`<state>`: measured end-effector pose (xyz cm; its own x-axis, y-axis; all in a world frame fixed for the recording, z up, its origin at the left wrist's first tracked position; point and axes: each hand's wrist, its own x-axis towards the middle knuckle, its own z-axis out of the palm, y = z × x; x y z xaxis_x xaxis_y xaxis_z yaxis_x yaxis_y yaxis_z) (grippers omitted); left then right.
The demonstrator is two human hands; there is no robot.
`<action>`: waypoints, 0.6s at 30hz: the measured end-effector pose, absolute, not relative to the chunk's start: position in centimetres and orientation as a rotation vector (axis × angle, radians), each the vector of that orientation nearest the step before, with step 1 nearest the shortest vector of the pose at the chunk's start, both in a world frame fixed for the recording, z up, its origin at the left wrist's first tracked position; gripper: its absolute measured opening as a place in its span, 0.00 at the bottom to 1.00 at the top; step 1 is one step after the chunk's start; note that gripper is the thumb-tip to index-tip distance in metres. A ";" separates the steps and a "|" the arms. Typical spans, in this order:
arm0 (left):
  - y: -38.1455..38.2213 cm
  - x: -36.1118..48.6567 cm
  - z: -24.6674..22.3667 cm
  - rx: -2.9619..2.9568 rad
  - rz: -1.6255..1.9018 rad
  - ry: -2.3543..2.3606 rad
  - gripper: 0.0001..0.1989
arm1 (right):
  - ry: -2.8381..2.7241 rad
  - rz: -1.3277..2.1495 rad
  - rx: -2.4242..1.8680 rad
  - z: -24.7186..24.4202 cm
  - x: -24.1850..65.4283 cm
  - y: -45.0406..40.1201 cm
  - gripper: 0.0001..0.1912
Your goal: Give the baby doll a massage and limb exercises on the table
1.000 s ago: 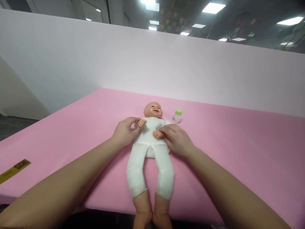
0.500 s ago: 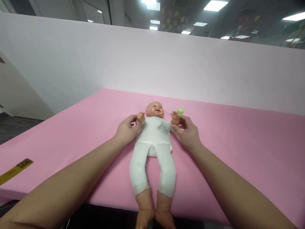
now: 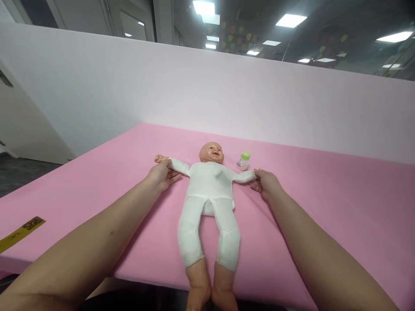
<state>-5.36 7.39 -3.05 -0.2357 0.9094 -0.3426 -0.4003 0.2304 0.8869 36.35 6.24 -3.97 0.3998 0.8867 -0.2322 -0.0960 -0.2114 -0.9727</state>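
A baby doll (image 3: 210, 185) with a white cloth body lies on its back on the pink table cover (image 3: 285, 233), its bare feet over the front edge. Both of its arms are stretched out sideways. On the left, my left hand (image 3: 162, 175) is closed around one doll arm near the wrist, thumb on top and fingers beneath. My right hand (image 3: 266, 181) grips the other arm at the wrist and partly hides the doll's hand there. Just behind that arm stands a small clear bottle (image 3: 243, 161) with a green cap.
A yellow strip with a printed code (image 3: 21, 233) lies at the table's left front. Behind the table rises a white partition (image 3: 227, 99) with dark glass above it. A pale door or panel (image 3: 29, 116) stands at the far left.
Both hands have moved outward, spreading the doll's arms from beside its chest to out at its sides. The bottle, mostly hidden before, now shows fully. The view has tilted slightly up.
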 end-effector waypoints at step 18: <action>2.1 -1.9 -1.3 2.142 1.214 1.449 0.20 | -1.942 0.205 -1.111 -0.3 27.8 -1.0 0.27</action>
<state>-1.90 2.14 -1.28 0.1421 0.8647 0.4818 0.6259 -0.4555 0.6330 27.80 -0.99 -0.28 -0.2278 0.7661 0.6010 0.6238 0.5888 -0.5140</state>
